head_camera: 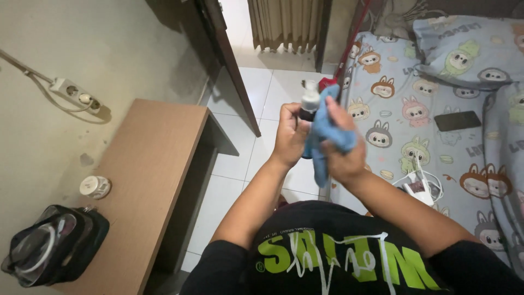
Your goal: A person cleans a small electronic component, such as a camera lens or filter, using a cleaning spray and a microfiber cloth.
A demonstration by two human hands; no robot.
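Left hand point(290, 134) was closed around the dark body of a small pump bottle with a white dispenser top point(309, 102), held upright in mid-air above the white tiled floor point(240, 158), between the tabletop and the bed. Right hand point(343, 146) was clenched on a crumpled light-blue microfibre cloth point(326, 131), pressed against the bottle's side, loose tail hanging down below the fist.

Risks, as judged from this frame:
- bottle held only at its lower body; a hard wipe from the right could twist it out of the grip, and it would fall to the hard tiles with nothing under it
- cloth sat close to the pump head; a push on it might fire liquid onto cloth, fingers or floor
- a wet bottle surface would make the left grip slip
- dangling cloth end could snag on the nozzle

Brown wooden tabletop point(158, 164) at left carried a black zipped pouch with clear window point(54, 246) and a small round white-lidded jar point(95, 187), well apart from both hands. Cartoon-print bedsheet point(404, 125) at right held a black phone point(457, 121) and a white charger with cable point(419, 188), near the right forearm; a dropped bottle might bounce that way
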